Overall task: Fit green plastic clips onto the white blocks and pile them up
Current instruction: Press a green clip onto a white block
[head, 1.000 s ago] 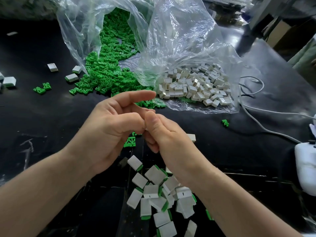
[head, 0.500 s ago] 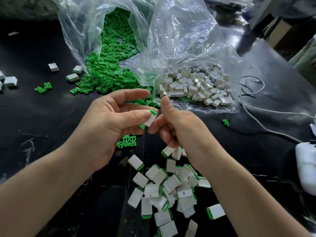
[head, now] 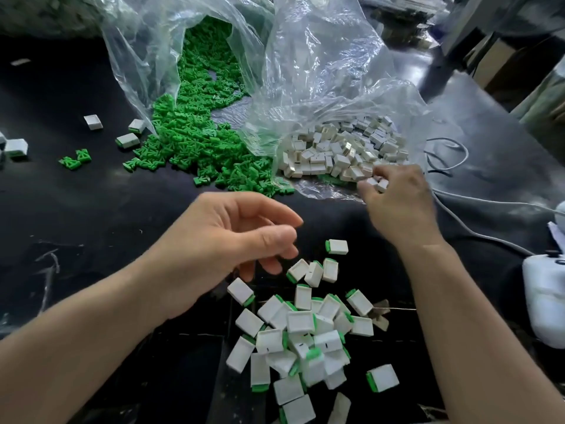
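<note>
My left hand [head: 238, 240] hovers above the black table with its fingers loosely curled and nothing in it. My right hand [head: 397, 206] reaches to the near edge of the heap of bare white blocks [head: 342, 148] in a clear bag, and its fingertips pinch a white block [head: 377, 182]. A heap of green clips [head: 201, 142] spills from a second clear bag at the back. Near me lies the pile of clipped blocks [head: 305, 332], white with green ends. One clipped block [head: 336, 246] lies alone at the pile's far edge.
Grey cables [head: 458, 203] run across the table on the right toward a white device [head: 544, 289] at the right edge. Stray blocks [head: 93, 122] and loose clips [head: 75, 159] lie at the far left. Crumpled bag plastic [head: 321, 71] stands up behind both heaps.
My left hand has let go of the clipped block it held and now has nothing in it. My right hand moved away to the bag and took hold of a white block.
</note>
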`<state>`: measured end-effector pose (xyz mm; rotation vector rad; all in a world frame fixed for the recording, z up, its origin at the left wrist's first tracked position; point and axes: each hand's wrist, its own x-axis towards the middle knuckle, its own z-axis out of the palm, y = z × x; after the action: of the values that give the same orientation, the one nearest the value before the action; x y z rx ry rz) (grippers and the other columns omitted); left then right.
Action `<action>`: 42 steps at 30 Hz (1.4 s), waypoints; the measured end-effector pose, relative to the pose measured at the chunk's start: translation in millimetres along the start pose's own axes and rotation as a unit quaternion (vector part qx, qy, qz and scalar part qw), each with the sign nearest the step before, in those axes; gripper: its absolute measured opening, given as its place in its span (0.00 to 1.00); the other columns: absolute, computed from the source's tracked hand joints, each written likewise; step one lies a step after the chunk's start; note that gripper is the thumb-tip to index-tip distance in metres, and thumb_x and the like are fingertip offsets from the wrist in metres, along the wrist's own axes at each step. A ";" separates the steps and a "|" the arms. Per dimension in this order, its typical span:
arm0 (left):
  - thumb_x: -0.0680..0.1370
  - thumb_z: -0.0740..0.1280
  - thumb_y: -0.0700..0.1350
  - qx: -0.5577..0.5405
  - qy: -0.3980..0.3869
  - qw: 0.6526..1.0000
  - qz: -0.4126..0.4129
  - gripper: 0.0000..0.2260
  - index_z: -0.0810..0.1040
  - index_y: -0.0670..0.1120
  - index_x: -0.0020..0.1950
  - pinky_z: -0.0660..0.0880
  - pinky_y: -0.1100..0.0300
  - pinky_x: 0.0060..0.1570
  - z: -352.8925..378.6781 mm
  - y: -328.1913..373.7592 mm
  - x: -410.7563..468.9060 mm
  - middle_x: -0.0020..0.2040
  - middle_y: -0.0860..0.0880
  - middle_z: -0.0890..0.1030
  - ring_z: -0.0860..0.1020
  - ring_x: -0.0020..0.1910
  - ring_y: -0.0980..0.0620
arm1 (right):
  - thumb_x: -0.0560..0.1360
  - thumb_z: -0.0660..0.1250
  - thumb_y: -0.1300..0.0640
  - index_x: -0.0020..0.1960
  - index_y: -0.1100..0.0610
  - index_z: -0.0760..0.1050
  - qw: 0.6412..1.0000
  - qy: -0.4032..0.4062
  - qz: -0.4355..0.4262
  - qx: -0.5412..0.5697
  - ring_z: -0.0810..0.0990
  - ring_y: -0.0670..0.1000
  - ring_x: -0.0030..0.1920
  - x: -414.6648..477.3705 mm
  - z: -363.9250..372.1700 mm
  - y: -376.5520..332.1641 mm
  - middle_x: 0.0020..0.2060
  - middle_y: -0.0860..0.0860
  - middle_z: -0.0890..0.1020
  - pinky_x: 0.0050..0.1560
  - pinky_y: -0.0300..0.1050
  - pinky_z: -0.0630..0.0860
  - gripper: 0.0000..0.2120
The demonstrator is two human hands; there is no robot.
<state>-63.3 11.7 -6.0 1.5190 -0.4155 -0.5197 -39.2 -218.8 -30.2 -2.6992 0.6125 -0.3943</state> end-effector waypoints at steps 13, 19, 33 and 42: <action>0.61 0.68 0.46 -0.040 0.084 0.996 -0.012 0.07 0.83 0.47 0.36 0.71 0.67 0.24 -3.9 -3.8 5.1 0.31 0.46 0.82 0.78 0.27 0.54 | 0.74 0.63 0.57 0.54 0.58 0.74 1.000 0.000 0.017 -0.020 0.72 0.59 0.58 11.1 9.7 20.2 0.54 0.58 0.77 0.57 0.47 0.68 0.10; 0.63 0.67 0.45 -0.038 0.118 0.992 -0.020 0.09 0.81 0.46 0.41 0.72 0.67 0.24 -4.5 -6.4 7.6 0.33 0.46 0.83 0.79 0.28 0.54 | 0.73 0.66 0.56 0.52 0.54 0.72 0.992 -0.004 -0.009 0.122 0.76 0.51 0.48 -1.3 -2.6 -2.0 0.47 0.51 0.79 0.53 0.43 0.71 0.09; 0.68 0.68 0.40 -0.079 0.229 0.970 -0.019 0.03 0.78 0.44 0.41 0.75 0.66 0.26 -9.4 -6.3 13.3 0.32 0.50 0.83 0.80 0.27 0.56 | 0.71 0.70 0.51 0.51 0.53 0.76 0.936 -0.131 -0.217 0.243 0.73 0.42 0.44 -61.4 0.6 -60.3 0.43 0.44 0.76 0.43 0.29 0.67 0.11; 0.74 0.64 0.35 -0.090 0.249 0.964 -0.009 0.07 0.77 0.46 0.42 0.74 0.67 0.27 -13.4 -5.0 14.1 0.32 0.51 0.83 0.80 0.28 0.57 | 0.76 0.62 0.57 0.69 0.49 0.67 0.914 -0.213 -0.344 0.026 0.61 0.50 0.68 -65.0 13.2 -62.8 0.69 0.46 0.67 0.66 0.46 0.58 0.21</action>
<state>-44.5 14.9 -12.2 1.4168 0.0363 -0.1676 -68.4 -132.2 -30.2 -2.7368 -0.4816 0.0307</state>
